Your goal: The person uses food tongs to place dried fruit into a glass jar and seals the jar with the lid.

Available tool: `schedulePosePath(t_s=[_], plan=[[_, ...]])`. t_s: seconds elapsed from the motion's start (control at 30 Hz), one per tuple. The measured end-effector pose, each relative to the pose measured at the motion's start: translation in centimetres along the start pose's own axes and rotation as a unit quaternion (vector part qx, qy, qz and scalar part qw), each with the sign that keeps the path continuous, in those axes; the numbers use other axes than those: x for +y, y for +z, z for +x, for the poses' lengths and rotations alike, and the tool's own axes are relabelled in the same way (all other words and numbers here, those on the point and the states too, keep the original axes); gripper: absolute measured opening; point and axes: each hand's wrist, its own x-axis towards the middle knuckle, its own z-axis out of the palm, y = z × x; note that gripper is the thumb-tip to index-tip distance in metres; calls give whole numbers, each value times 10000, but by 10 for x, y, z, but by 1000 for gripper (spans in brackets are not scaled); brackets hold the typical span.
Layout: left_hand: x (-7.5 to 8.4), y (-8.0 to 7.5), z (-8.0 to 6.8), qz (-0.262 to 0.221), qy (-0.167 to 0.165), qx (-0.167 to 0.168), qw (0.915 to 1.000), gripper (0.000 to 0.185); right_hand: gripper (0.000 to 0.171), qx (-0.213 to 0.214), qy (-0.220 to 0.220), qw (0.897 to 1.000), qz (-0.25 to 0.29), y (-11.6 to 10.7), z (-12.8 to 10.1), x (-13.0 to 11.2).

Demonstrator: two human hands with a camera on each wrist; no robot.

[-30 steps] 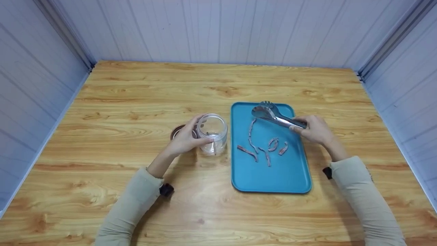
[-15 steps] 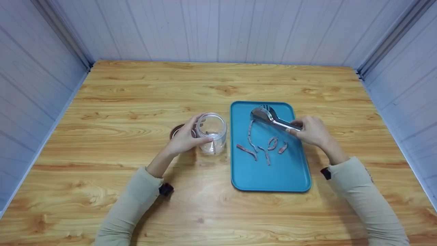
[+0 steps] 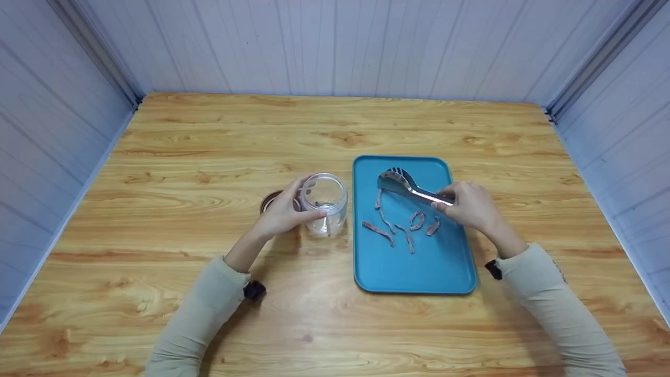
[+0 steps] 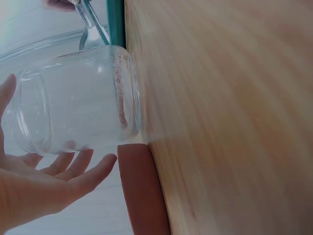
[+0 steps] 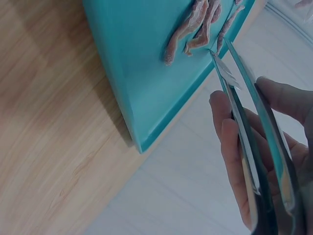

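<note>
My left hand (image 3: 280, 217) holds a clear jar (image 3: 336, 215) upright on the table, thumb on one side and fingers on the other. The jar has no lid on it, and a thin reddish strip (image 4: 119, 93) lies at its bottom. Metal serving tongs (image 3: 419, 193) are gripped in my right hand (image 3: 473, 207), their arms slightly apart in the right wrist view. The tong tips (image 5: 220, 49) are at the far end of a long, whitish-dusted, dried-meat-like strip (image 3: 386, 221) on the blue tray (image 3: 419, 275). Several similar shorter strips (image 3: 378, 233) lie nearer on the tray.
A round reddish-brown lid (image 3: 267, 202) lies on the wooden table (image 3: 209, 141) just left of the jar, partly hidden behind my left hand. The tray's raised rim stands close to the jar's right side. Panelled walls (image 3: 335, 47) enclose the table's back and sides.
My right hand has brought the tongs left and nearer, their heads lowering over the long strip. That strip's far end has shifted left. My left hand and the jar have stayed in place.
</note>
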Motion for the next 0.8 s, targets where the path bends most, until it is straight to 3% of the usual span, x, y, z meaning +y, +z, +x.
schedulePosePath(t_s=[0.1, 0.33, 0.43, 0.63, 0.8], plan=[[-3, 0, 1, -39, 71, 15, 10000, 72, 23, 3, -31, 10000, 16, 1, 1, 0], [-32, 2, 11, -161, 146, 57, 9997, 75, 20, -24, -77, 9998, 202, 6, 1, 3], [-35, 2, 11, -182, 184, 51, 9997, 76, 20, 4, -162, 9996, 245, 6, 1, 3], [-30, 1, 10, -221, 123, 33, 9997, 77, 19, -19, -290, 9993, 214, 6, 0, 2], [-10, 0, 3, -205, 94, 3, 9997, 74, 18, -35, -280, 9994, 202, 8, 0, 2]])
